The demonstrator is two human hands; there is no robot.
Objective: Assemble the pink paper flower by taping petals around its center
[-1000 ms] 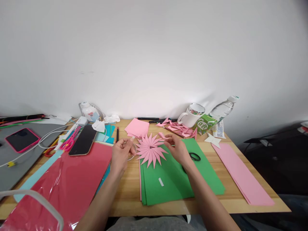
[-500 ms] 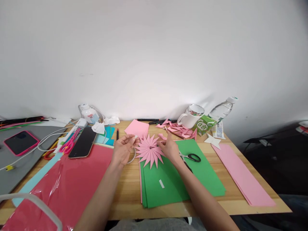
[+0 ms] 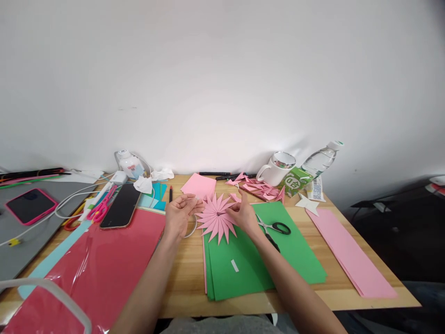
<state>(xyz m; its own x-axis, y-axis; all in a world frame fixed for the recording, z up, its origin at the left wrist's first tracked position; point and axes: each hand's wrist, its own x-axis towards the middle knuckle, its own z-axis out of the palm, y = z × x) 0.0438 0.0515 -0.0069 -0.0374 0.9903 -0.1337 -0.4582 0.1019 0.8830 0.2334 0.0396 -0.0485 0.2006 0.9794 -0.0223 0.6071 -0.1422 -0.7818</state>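
Note:
A pink paper flower (image 3: 216, 218) with many pointed petals lies on the top edge of a stack of green sheets (image 3: 250, 264). My right hand (image 3: 244, 215) pinches the flower's right edge, index finger raised. My left hand (image 3: 180, 215) hovers just left of the flower, palm up. Its fingertips are pinched on a small white piece next to the petals. A thin white ring (image 3: 192, 230) shows on the table under that hand. Black-handled scissors (image 3: 275, 227) lie on the green paper to the right of my right hand.
Red sheets (image 3: 100, 264) in clear wrap lie at the left, with a black phone (image 3: 120, 206) and pink scissors (image 3: 100, 206) beyond. Pink squares (image 3: 199, 185), pink scraps (image 3: 259, 188), a white mug (image 3: 276, 169), a water bottle (image 3: 318, 160) and long pink strips (image 3: 347, 250) fill the back and right.
My right hand has moved left from the scissors to the flower's right edge. My left hand has lifted its pinched fingertips closer to the petals. The flower has shifted slightly.

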